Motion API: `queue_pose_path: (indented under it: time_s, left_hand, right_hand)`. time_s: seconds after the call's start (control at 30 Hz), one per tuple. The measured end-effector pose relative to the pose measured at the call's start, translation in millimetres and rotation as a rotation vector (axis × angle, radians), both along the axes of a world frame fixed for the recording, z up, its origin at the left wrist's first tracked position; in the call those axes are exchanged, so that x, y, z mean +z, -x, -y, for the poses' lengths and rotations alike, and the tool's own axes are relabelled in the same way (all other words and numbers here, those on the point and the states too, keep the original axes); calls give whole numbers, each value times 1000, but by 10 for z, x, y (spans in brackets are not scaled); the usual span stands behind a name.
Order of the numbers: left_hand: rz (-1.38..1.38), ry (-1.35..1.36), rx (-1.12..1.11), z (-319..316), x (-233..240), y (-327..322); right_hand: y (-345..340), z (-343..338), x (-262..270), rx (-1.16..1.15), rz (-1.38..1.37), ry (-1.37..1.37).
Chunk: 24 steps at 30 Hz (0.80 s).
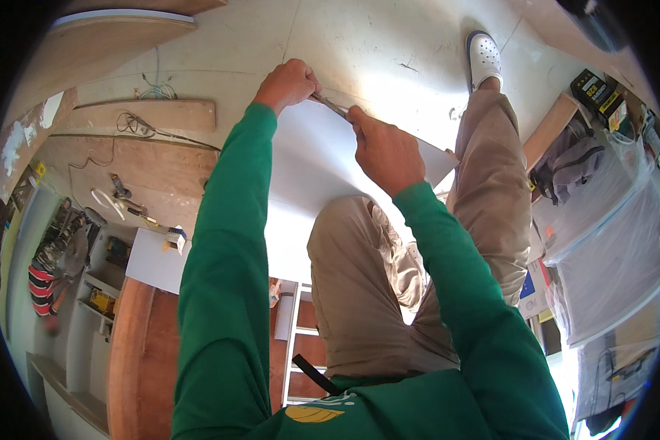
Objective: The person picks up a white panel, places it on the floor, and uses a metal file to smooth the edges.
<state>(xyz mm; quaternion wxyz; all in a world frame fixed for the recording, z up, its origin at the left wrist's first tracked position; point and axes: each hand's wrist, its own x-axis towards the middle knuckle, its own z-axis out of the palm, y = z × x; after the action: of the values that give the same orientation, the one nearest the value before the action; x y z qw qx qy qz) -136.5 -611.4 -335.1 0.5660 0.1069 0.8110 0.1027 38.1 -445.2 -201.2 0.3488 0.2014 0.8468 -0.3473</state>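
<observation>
A white panel (308, 159) lies at a slant in front of me, with my knee over its near part. My left hand (289, 85) pinches one end of a thin, narrow, dark tool or strip (330, 104) at the panel's far left corner. My right hand (388, 148) grips the other end, its index finger stretched along the panel's far edge. Whether the narrow thing is a file, a blade or a strip of edging cannot be told. Fingers hide part of it.
Wooden boards (159, 115) with cables lie at the left, near a white board (157, 258) bearing a small box. A person (60, 253) is at far left. My shoe (484, 60) rests on the floor; plastic sheeting (610, 264) covers things at right.
</observation>
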Motion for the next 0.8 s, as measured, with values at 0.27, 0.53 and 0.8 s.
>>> queue_pose_path:
  time_s: [0.27, 0.53, 0.8]
  left_hand:
    - [-12, 3, -89, -263, 139, -159]
    - [-195, 87, -275, -465, -32, -239]
    - [-271, 17, -285, -532, -86, -599]
  right_hand:
    - [-225, -153, 100, -52, -24, 11]
    - [-270, -275, -120, -39, -79, 21]
    - [-376, -375, 23, -21, 0, 18]
